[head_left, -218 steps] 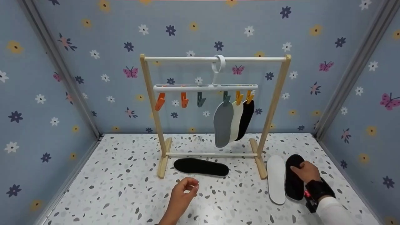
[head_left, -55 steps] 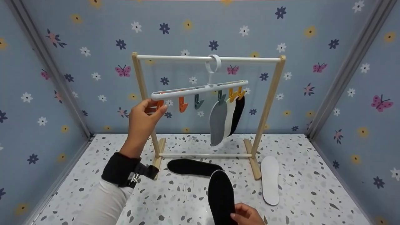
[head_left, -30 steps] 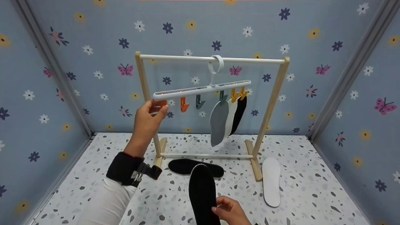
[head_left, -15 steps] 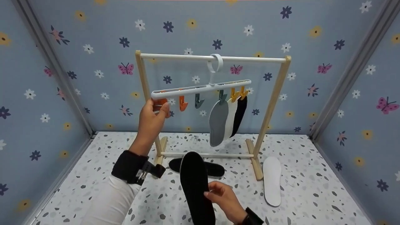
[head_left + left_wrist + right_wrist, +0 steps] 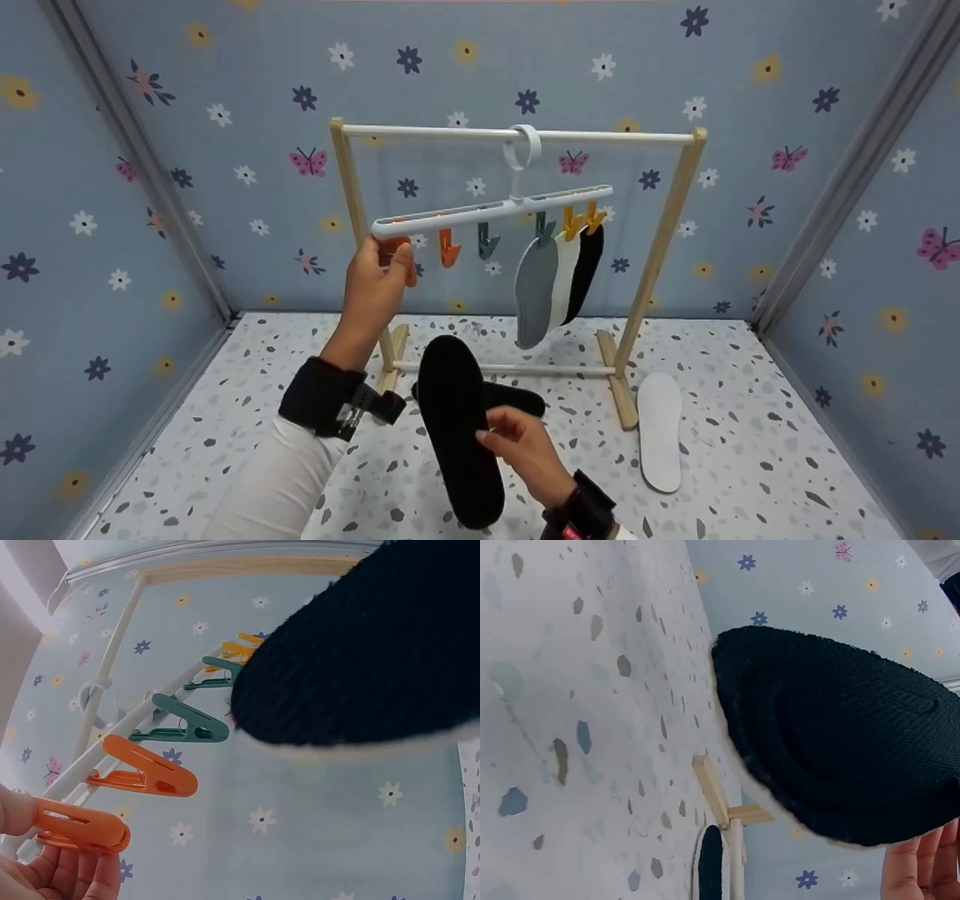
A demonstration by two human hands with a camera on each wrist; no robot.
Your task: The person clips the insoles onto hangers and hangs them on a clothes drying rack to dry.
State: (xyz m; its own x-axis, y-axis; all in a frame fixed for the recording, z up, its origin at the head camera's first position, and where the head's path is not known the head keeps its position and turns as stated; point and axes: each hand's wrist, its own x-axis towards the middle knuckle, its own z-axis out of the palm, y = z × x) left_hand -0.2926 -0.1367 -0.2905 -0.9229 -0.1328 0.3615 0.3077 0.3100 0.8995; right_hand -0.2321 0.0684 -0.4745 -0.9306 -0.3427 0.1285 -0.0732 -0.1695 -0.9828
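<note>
My left hand (image 5: 375, 289) pinches the leftmost orange clothespin (image 5: 86, 829) at the low left end of the white clip hanger (image 5: 442, 221), which tilts down on that side. With my right hand (image 5: 529, 454) I grip a black insole (image 5: 457, 427) by its right edge, and it stands nearly upright below the hanger. In the left wrist view the insole's tip (image 5: 360, 652) looms close to the camera. A second orange clothespin (image 5: 448, 249) and a green one (image 5: 487, 241) hang with nothing in them. Grey (image 5: 536, 292), cream and black insoles hang from the clips at right.
A wooden rack (image 5: 660, 240) with white bars carries the hanger. Another black insole (image 5: 517, 399) lies on the speckled floor, partly hidden behind the held one. A white insole (image 5: 660, 435) lies right of the rack's foot. Flowered walls stand at the back and sides.
The right hand has picked the black insole off the floor at right and raised it leftward toward the hanger's left end. The left hand has taken hold of the orange clothespin, tilting the hanger.
</note>
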